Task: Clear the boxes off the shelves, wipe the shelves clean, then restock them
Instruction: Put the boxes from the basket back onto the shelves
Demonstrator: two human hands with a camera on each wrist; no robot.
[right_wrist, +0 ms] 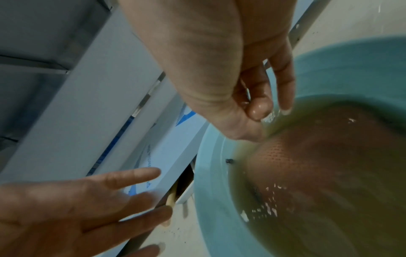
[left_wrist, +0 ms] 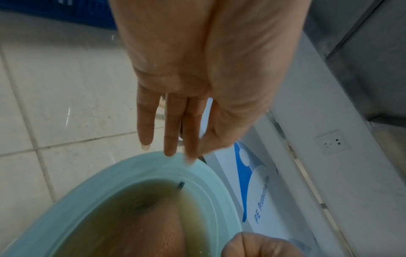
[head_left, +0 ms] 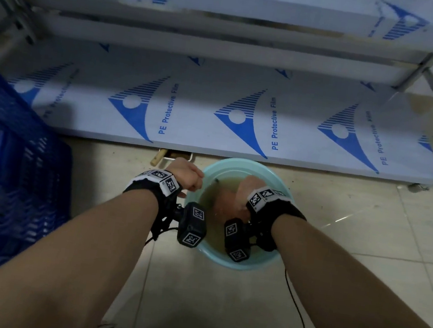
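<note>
Your forearms are reaching down: right hand point(right_wrist: 252, 97) is pinching the submerged cloth point(right_wrist: 307, 153) in the basin point(head_left: 235, 261), left hand point(left_wrist: 175, 113) is hovering open, empty. Shelves point(head_left: 215, 125) are sitting bare just beyond. Yanking it out unwrung risks slopping murky water onto floor.

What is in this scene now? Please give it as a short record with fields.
place: tiled floor in front of a metal shelf covered in protective film
shelf state: lower shelf bare, no boxes on it
basin: pale green basin on the floor, holding murky yellowish water
cloth: brownish cloth under the water
left hand: fingers straight, above the basin rim, holding nothing
right hand: fingertips dipped in the water at the cloth; grip unclear
crate: blue crate at the left
</note>
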